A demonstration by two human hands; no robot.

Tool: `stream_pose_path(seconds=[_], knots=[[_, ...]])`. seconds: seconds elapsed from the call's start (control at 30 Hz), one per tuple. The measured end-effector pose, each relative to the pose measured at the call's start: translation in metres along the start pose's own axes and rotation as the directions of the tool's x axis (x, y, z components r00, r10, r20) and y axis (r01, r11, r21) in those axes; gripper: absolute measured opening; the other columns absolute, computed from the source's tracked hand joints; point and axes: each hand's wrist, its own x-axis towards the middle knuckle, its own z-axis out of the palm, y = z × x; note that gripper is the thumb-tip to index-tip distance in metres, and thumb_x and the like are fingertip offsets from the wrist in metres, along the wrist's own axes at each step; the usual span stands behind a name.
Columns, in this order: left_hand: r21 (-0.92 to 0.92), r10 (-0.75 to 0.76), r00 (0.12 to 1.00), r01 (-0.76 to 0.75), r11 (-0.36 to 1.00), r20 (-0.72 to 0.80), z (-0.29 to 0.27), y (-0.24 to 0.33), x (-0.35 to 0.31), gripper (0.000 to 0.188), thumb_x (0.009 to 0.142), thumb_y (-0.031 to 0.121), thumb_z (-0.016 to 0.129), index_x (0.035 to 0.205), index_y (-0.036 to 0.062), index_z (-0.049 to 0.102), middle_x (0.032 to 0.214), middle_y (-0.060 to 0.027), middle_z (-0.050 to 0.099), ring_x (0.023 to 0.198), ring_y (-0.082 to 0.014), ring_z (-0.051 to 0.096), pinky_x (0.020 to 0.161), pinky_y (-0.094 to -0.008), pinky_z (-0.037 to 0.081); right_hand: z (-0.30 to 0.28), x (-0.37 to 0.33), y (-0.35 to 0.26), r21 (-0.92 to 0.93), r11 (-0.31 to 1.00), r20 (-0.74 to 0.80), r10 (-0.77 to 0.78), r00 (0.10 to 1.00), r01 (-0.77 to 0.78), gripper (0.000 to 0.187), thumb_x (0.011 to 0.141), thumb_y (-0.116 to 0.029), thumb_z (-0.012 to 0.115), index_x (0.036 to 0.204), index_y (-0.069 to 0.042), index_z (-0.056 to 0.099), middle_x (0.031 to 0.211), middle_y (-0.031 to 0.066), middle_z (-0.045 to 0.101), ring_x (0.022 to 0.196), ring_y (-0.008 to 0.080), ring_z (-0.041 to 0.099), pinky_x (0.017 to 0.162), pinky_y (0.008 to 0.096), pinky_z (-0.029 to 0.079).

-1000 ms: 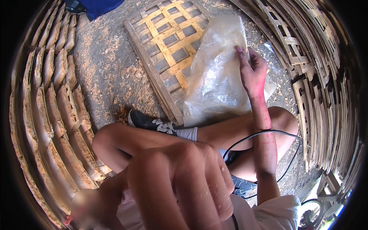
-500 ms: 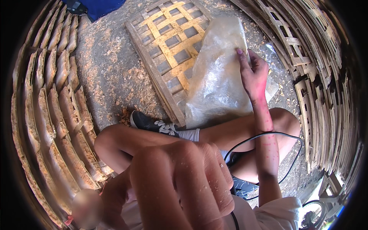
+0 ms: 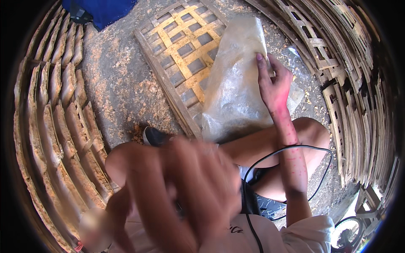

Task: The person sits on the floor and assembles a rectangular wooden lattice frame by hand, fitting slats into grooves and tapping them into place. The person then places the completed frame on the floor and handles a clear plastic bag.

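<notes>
At the right, my right hand (image 3: 276,82) pinches the edge of a cloudy, translucent plastic sheet (image 3: 236,78) between thumb and fingers. The sheet lies partly over the right side of a woven bamboo lattice tray (image 3: 181,46) with a wooden rim. Very close and large at the lower middle, my left hand (image 3: 185,189) is smeared by motion. Its fingers look bent, and whether anything is in them does not show. It hides part of my crossed legs and the dark shoe (image 3: 154,136).
Trays with crumbly brown edges (image 3: 63,139) stand stacked at left; bare lattice trays (image 3: 350,122) are stacked at right. Crumbs (image 3: 135,84) litter the grey floor. A black cable (image 3: 312,147) loops across my right forearm. Blue cloth (image 3: 109,12) lies at the far left.
My left hand has moved a little left and lower, and its fingers have blurred. My right hand keeps its pinch on the plastic sheet, nearly unmoved.
</notes>
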Motion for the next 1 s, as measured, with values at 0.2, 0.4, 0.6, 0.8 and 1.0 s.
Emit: stream_pose_path(seconds=[0.2,0.4,0.6,0.8,1.0], knots=[[0.472,-0.089,0.892,0.317,0.823,-0.443,-0.093,-0.057,0.017,0.077,0.093,0.037,0.078,0.15,-0.0045,0.048,0.131,-0.0149,0.061,0.117,-0.0228,0.062,0.101,-0.036,0.05,0.0,-0.013,-0.012,-0.266,0.564,-0.045,-0.817,0.575,0.782,0.048,0.075,0.002,0.077,0.121,-0.008,0.076,0.109,0.009,0.077,0.093,0.0277,0.073,0.079,0.0376,0.058],[0.282,-0.326,0.805,0.504,0.816,-0.495,-0.093,-0.088,0.001,0.066,0.096,0.028,0.078,0.149,-0.0014,0.051,0.139,-0.011,0.061,0.123,-0.0203,0.061,0.106,-0.0361,0.047,0.015,-0.032,-0.012,-0.152,0.62,0.146,-0.756,0.638,0.77,0.049,0.073,-0.004,0.078,0.122,-0.009,0.074,0.126,0.0083,0.072,0.113,0.0282,0.069,0.092,0.0405,0.055],[0.069,-0.374,0.629,0.564,0.823,-0.681,-0.095,-0.102,-0.002,0.04,0.103,0.027,0.068,0.133,0.002,0.065,0.131,-0.0089,0.067,0.124,-0.0174,0.06,0.111,-0.0354,0.042,0.012,-0.021,-0.002,0.085,0.739,0.097,-0.674,0.733,0.668,0.041,0.075,-0.007,0.077,0.116,-0.004,0.075,0.109,0.0135,0.075,0.103,0.0337,0.071,0.089,0.0409,0.057],[0.04,-0.384,0.721,0.494,0.869,-0.577,-0.099,-0.102,-0.001,0.054,0.106,0.027,0.059,0.153,0.0059,0.045,0.146,-0.0096,0.057,0.133,-0.0195,0.055,0.115,-0.0369,0.041,0.009,-0.016,0.002,0.262,0.843,0.048,-0.497,0.866,0.469,0.014,0.086,-0.008,0.079,0.098,-0.001,0.077,0.091,0.0135,0.076,0.087,0.0293,0.073,0.081,0.0367,0.056],[0.249,-0.244,0.863,0.379,0.891,-0.443,-0.097,-0.097,0.003,0.063,0.104,0.023,0.057,0.158,0.0138,0.027,0.147,-0.013,0.05,0.135,-0.0244,0.051,0.115,-0.0406,0.04,0.009,-0.021,0.002,0.295,0.887,0.16,-0.413,0.897,0.356,0.017,0.084,-0.012,0.086,0.088,-0.002,0.073,0.084,0.0095,0.074,0.073,0.0179,0.07,0.07,0.0314,0.054]])
